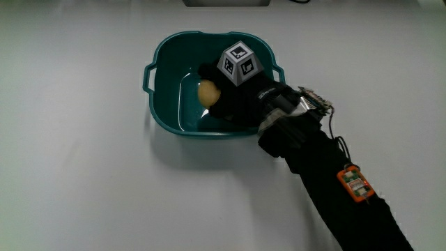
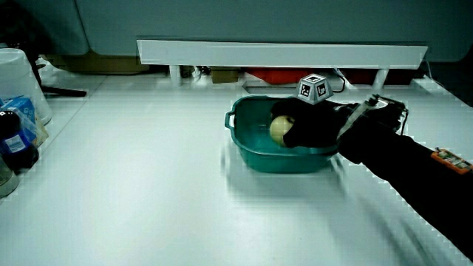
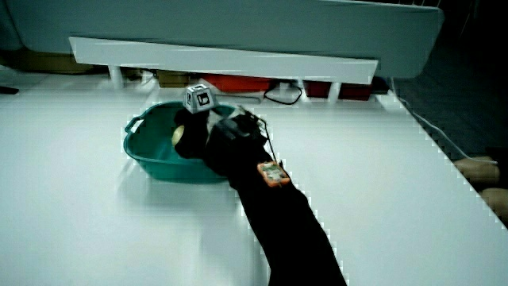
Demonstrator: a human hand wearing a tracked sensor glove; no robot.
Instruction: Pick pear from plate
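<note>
One gloved hand (image 1: pixel 233 97) reaches into a teal bowl (image 1: pixel 164 66) at upper centre of the main view, its fingers (image 1: pixel 209 73) curled around a pale pear (image 1: pixel 208 92) inside the bowl. In a side view the pear (image 2: pixel 280 129) shows within the bowl (image 2: pixel 255 159), the hand (image 2: pixel 314 125) grasping it, on the white tabletop (image 1: pixel 83 181).

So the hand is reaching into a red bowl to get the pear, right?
Almost. The bowl is teal, not red, as the main view shows. The rest holds: the hand is down inside it, with its fingers around the pale yellow pear.
</note>
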